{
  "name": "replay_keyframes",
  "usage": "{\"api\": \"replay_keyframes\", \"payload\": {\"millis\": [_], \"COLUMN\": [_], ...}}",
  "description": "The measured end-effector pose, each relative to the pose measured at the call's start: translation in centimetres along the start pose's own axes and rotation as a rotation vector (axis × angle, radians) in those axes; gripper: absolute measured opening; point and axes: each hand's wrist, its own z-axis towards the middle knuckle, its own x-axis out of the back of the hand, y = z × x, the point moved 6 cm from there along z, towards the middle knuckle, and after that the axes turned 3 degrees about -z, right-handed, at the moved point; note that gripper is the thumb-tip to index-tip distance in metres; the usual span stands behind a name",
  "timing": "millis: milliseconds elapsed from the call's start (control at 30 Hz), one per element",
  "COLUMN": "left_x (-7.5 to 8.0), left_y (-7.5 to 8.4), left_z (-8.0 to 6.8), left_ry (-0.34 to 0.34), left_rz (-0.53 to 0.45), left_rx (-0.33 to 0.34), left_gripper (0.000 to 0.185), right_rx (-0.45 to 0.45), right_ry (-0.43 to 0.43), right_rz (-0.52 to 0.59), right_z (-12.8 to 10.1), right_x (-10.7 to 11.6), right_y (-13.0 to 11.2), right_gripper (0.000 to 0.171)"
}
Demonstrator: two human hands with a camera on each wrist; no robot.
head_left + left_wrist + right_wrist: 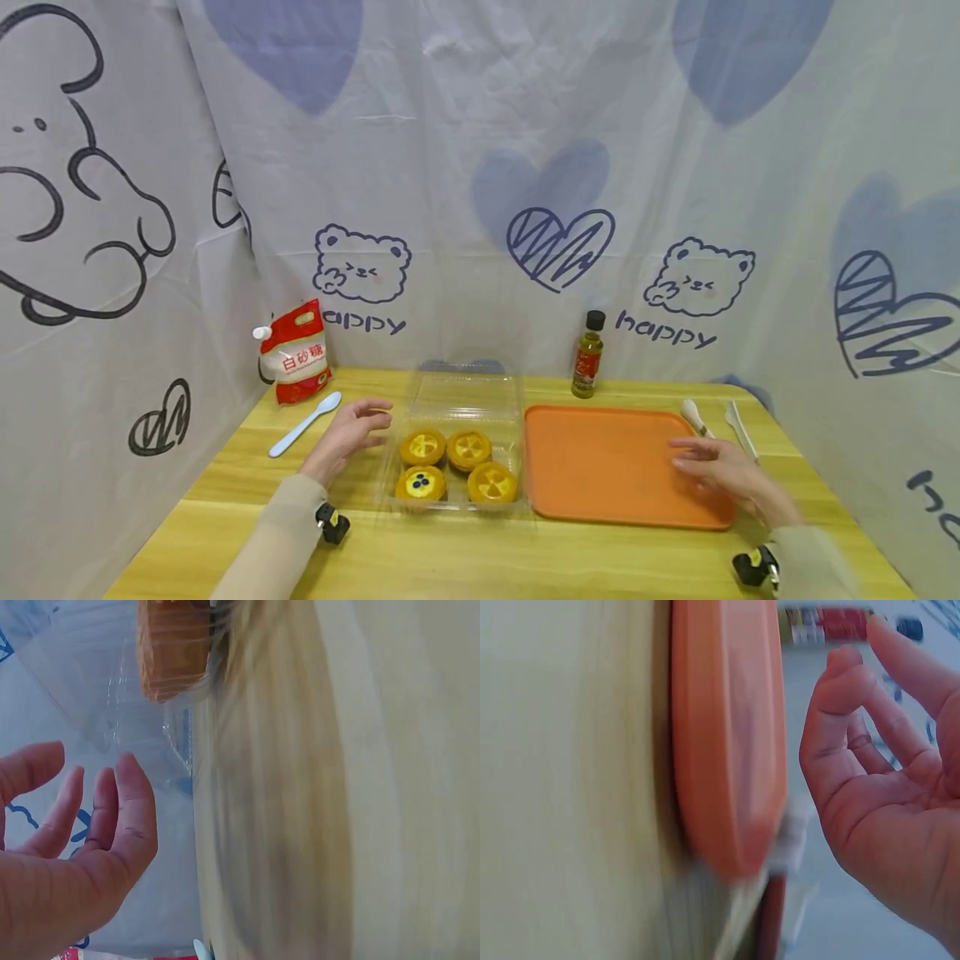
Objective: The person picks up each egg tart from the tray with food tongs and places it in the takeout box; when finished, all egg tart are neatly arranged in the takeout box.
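Wooden table [225, 492] carries everything I see. Orange tray [600, 467] lies right of centre; my right hand [723, 475] hovers over its right edge, fingers loose, holding nothing. Clear plastic box [461, 400] with four tarts [457, 467] sits just left of the tray. My left hand [348, 433] hangs beside the box, fingers relaxed, empty.

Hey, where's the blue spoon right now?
In the head view the blue spoon lies on the table's left side, just left of the left hand, below the red sugar bag.
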Motion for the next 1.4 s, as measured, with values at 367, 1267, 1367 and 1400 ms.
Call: {"api": "replay_keyframes", "payload": {"millis": [367,1267,1367,1400], "left_x": [-0.4,-1.5,-1.5,-1.5], "left_y": [0.2,-0.9,-0.8,-0.8], "left_z": [1.4,3.4,3.8,3.9], "left_ry": [-0.008,-0.061,-0.069,-0.065], "left_rz": [0.093,0.161,0.139,0.131], "left_rx": [-0.045,0.014,0.023,0.029], "left_gripper": [0.050,0.047,0.049,0.049], "right_rx": [0.052,0.143,0.139,0.134], "right_ry": [-0.181,-0.291,-0.280,-0.279], "right_rz": [0.088,0.149,0.161,0.166], "right_z": [3.3,10.0,10.4,10.6], "right_x": [-7.3,-18.1,-18.2,-18.3], "right_y": [-3.3,-10.6,-10.8,-10.8], "right_gripper": [0.053,0.047,0.048,0.048]}}
